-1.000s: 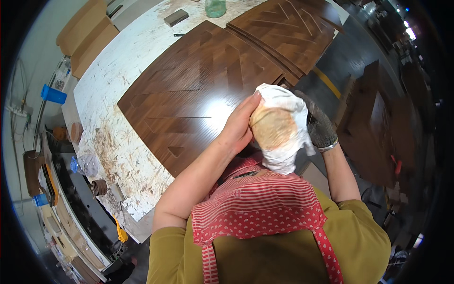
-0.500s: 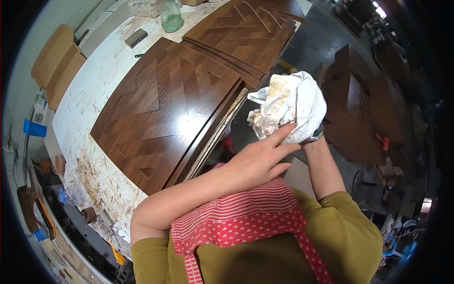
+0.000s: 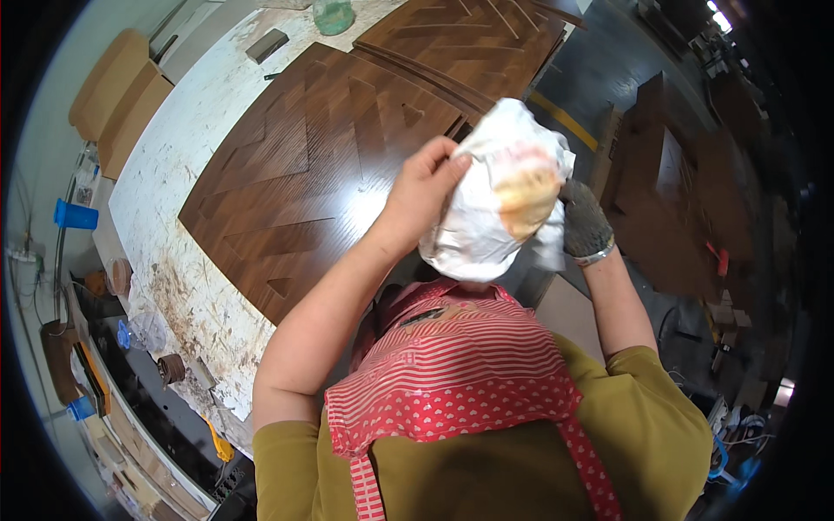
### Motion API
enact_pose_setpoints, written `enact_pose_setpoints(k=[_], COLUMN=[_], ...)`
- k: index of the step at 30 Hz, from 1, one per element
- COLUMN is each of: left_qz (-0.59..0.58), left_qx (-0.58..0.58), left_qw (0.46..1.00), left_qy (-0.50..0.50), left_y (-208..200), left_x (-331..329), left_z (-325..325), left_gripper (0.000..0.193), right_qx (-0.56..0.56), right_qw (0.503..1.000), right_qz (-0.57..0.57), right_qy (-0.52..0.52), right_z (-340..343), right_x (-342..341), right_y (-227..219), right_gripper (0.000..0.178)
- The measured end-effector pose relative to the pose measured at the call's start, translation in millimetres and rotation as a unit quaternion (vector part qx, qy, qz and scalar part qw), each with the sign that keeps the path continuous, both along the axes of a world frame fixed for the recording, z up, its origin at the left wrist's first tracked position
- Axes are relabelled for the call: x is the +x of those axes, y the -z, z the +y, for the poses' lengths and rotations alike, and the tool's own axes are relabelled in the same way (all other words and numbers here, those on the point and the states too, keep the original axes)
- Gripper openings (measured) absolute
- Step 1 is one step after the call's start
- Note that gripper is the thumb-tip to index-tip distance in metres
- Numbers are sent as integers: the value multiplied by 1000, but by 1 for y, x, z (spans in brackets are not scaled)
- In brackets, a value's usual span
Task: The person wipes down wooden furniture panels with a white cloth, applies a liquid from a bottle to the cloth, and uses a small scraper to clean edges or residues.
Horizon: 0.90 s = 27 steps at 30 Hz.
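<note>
A white cloth [image 3: 486, 213] with a yellow-brown stain and faint pink marks is held up in front of me, off the table's edge. Bare, my left hand [image 3: 426, 187] pinches its left side between thumb and fingers. At the cloth's right edge is my right hand [image 3: 586, 224], in a dark grey glove with a band at the wrist; its fingers curl at the fabric and are partly hidden behind it. Beyond and left of the cloth lies a dark brown wooden panel [image 3: 287, 165] with raised slanted strips, glossy under the light.
A second brown panel [image 3: 452, 43] lies farther back on the stained white table [image 3: 156, 226]. A green glass jar [image 3: 333, 16], a small grey block [image 3: 267, 46] and a cardboard box [image 3: 117, 104] stand around it. More brown panels [image 3: 651, 182] are at the right.
My left hand has moved from the cloth's lower side up to its left edge. The bunched cloth is now spread wider, and my gloved right hand has come into view beside it.
</note>
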<state>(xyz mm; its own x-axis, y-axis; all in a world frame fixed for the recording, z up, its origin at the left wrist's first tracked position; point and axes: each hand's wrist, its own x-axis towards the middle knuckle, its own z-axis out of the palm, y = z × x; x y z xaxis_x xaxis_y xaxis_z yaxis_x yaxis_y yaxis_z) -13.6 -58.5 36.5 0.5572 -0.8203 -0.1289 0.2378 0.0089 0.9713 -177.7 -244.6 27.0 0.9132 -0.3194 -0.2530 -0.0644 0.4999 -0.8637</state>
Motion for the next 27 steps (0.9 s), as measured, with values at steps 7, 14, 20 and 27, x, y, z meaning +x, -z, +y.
enact_pose_setpoints(k=[7,14,20,27], left_qz=[159,-714,-791,-738], left_qx=[-81,-112,-155,-86], left_qw=[984,691,589,669], left_qy=[12,-27,-60,10], left_y=[-30,-53,-50,-8], left_x=[6,-30,-44,-48], left_z=[-1,14,28,63], left_gripper=[11,13,21,23], right_qx=[-238,-576,-641,-571], right_qw=[962,816,723,784], right_qz=[40,27,-62,-35], right_qy=[-126,30,-249,241], right_z=[-24,-39,6,5], right_x=[-17,9,7,13], right_y=[-24,-69,-49,-35], right_gripper=[71,87,53,33])
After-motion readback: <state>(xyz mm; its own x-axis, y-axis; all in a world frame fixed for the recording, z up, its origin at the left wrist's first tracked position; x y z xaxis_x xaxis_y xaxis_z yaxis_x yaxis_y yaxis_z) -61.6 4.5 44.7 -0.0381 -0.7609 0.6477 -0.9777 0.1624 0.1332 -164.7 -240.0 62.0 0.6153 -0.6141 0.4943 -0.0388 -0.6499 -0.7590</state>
